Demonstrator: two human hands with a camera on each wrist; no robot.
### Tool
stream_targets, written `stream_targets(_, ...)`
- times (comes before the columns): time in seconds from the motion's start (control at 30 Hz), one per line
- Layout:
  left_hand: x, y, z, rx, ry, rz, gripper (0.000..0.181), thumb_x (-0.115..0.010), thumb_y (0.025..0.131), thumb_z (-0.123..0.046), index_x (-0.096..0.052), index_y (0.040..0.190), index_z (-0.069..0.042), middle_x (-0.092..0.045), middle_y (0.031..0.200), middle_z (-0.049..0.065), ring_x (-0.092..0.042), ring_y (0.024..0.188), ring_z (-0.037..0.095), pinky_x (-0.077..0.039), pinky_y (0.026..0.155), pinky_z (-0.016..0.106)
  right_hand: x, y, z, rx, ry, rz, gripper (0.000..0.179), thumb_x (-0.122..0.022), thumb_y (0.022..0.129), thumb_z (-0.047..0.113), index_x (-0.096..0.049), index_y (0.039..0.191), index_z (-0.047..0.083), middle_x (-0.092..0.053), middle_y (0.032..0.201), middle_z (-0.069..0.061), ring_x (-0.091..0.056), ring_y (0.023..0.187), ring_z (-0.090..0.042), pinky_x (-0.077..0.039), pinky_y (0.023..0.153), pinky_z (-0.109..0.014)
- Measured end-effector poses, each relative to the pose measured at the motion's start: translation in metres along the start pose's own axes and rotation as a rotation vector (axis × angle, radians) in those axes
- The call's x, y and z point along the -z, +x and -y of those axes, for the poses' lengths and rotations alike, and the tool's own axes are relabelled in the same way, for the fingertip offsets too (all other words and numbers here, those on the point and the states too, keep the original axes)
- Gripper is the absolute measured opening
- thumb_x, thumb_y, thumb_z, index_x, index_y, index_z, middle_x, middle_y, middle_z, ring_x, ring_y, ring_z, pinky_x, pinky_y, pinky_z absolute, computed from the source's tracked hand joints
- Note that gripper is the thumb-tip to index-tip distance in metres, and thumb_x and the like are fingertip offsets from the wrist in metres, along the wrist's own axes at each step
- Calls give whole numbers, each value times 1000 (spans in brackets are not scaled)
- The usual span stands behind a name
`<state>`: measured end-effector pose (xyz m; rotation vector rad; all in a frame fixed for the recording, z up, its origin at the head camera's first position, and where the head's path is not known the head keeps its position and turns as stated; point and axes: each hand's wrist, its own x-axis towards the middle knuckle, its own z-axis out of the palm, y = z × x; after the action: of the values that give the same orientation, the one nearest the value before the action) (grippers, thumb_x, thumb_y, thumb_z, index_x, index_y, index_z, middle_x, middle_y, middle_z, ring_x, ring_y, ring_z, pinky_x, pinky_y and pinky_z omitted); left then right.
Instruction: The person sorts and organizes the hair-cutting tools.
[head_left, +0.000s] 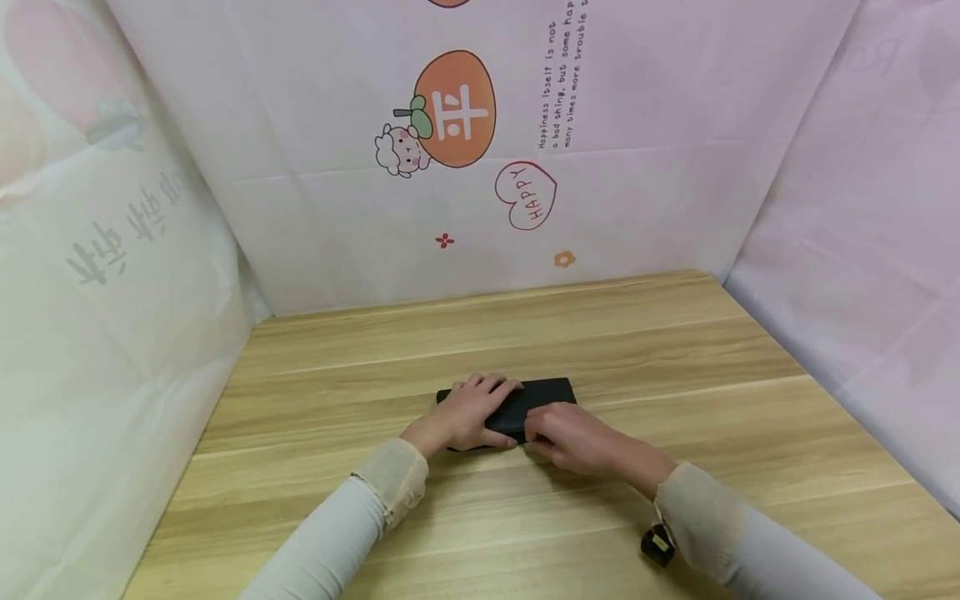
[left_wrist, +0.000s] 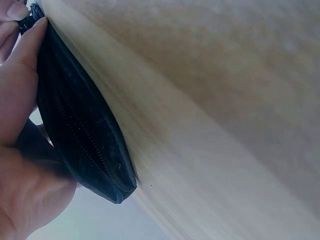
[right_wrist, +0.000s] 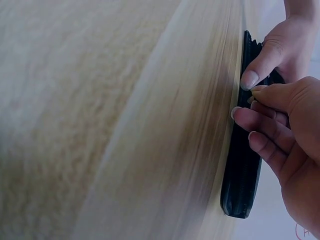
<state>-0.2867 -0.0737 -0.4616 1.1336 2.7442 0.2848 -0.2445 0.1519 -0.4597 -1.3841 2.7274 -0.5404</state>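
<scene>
A flat black zip pouch (head_left: 543,395) lies on the wooden table in front of me. My left hand (head_left: 472,412) holds its left part, fingers across the top and thumb at the near edge. At that near edge, my right hand (head_left: 570,437) has curled fingers, with thumb and index finger pinched together on the zipper pull, which they mostly cover. In the left wrist view the zipper (left_wrist: 80,135) runs along the pouch's side, its teeth meeting over the visible stretch. The right wrist view shows the left thumb (right_wrist: 251,77) right beside the pinching fingertips.
The wood-grain table (head_left: 337,367) extends around the pouch on all sides. White printed cloth walls (head_left: 345,233) stand behind it and at left and right. A small black object with a yellow patch (head_left: 657,546) is by the right sleeve cuff.
</scene>
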Motion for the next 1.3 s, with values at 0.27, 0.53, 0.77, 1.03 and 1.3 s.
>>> stream_targets(0.27,0,1,0,-1,-7,0,87,-67,94,-59,-28,162,-22,-35,160,6,-37,143,31,-35,111,57,0,0,-1,-4,-10,-6,23,-68,97,5,-64,78,19,-55,80,12,-47,66,-2,-45,68,-23)
stream_targets(0.53,1,2,-3,-8,-6,2,87,-67,93,-59,-28,162,-22,-35,160,6,-37,143,31,-35,111,57,1,-1,0,-16,-19,-4,20,-69,97,6,-67,80,18,-57,80,11,-47,67,-2,-45,68,-23)
stream_targets(0.77,-1,4,-2,-15,-19,-12,86,-68,93,-58,-30,161,-22,-36,159,6,-37,142,31,-35,111,57,3,-6,-1,-38,-1,-9,11,-71,97,10,-73,88,16,-61,85,10,-51,71,0,-49,70,-24)
stream_targets(1.03,-1,1,0,-7,-48,-9,86,-68,93,-58,-29,161,-22,-35,159,5,-36,144,31,-33,113,56,2,-12,-4,-48,-4,-41,7,-73,96,12,-76,91,16,-63,84,11,-53,71,1,-51,70,-25)
stream_targets(1.3,-4,-2,1,-22,-62,-16,84,-68,93,-57,-31,161,-24,-35,159,5,-36,144,29,-31,115,56,1,-16,-5,-78,3,-59,6,-73,96,15,-78,92,17,-64,86,12,-55,73,2,-53,71,-27)
